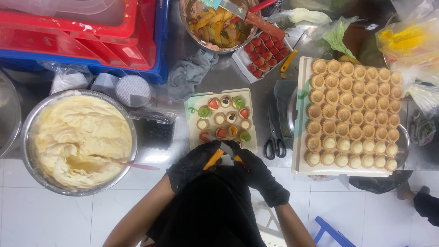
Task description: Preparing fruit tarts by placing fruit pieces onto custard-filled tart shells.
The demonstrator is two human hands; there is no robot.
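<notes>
Both hands wear black gloves and meet at the near edge of the steel table. The left hand (191,165) has its fingers curled shut around an orange-handled knife (215,158). The right hand (257,173) sits just beside it, at 3 o'clock from the left hand. Its fingers are bent in toward the blade, but I cannot tell if they pinch something small there.

Right above the hands, at 12 o'clock, is a small board of fruit tarts (222,118) topped with strawberry, kiwi and blueberry. The knife tip reaches over the board's near edge.

At 9 o'clock stands a big metal bowl of yellow cream (78,141) with a pink spatula (137,166) stuck in it. At 3 o'clock lies a big tray of plain tart shells (352,118), some already filled with cream. Black scissors (274,139) lie between the board and the tray. At 1 o'clock, far back, is a box of strawberries (261,54).

To cut well here, I think the blade should move slowly and point away from the helping fingers, with the cutting kept over the board.
</notes>
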